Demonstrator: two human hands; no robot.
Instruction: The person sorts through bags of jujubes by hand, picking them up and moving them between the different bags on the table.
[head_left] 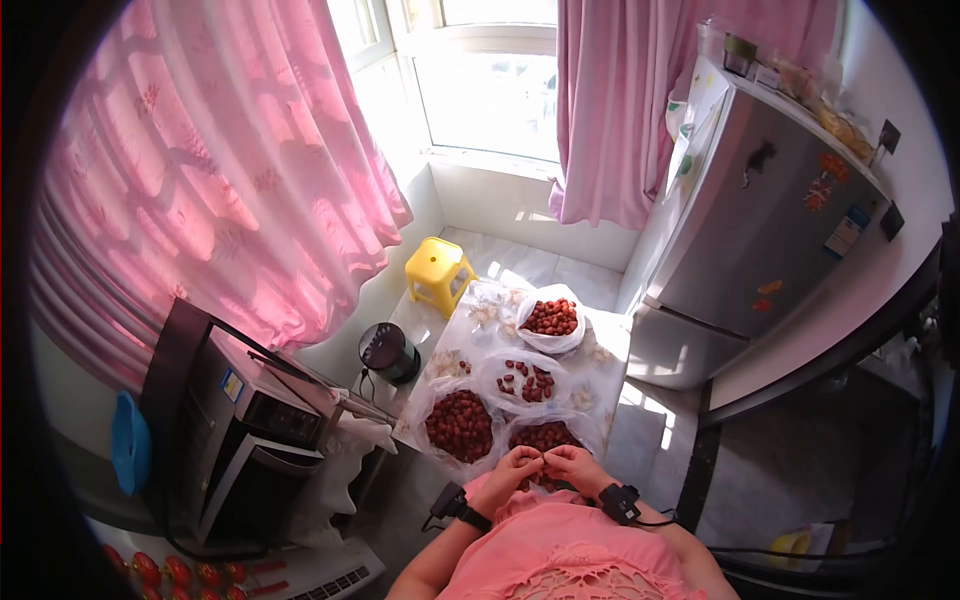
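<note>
While left hand [517, 466] touches right hand [574, 466], both curled; cannot tell whether anything gripped.

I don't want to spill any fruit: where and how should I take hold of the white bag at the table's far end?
Probably by the loose rim of the white bag, left and right sides together, coming from above. It sits mouth up, soft plastic spread around the piled red fruit, so lifting both sides should keep it from tipping.
</note>
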